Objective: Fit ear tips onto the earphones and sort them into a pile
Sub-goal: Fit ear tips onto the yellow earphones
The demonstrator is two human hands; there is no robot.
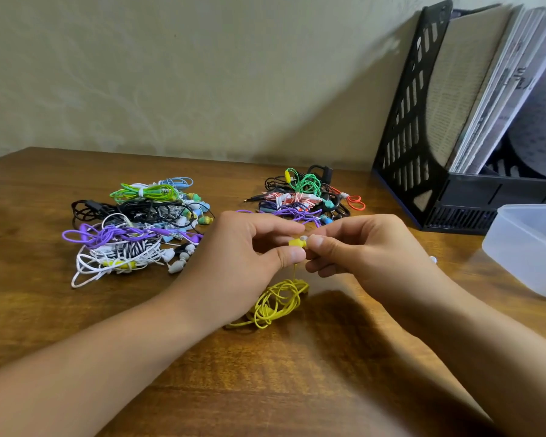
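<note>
My left hand pinches a yellow earbud between thumb and forefinger at the middle of the wooden table. My right hand pinches a small white ear tip right against the earbud's end. The yellow cable hangs down from the earbud and lies coiled on the table below my hands. A large pile of bundled earphones in green, black, purple and white lies at the left. A second pile of earphones lies behind my hands.
A black file holder full of papers stands at the back right against the wall. A translucent plastic container sits at the right edge. A small white ear tip lies on the table beside my right wrist.
</note>
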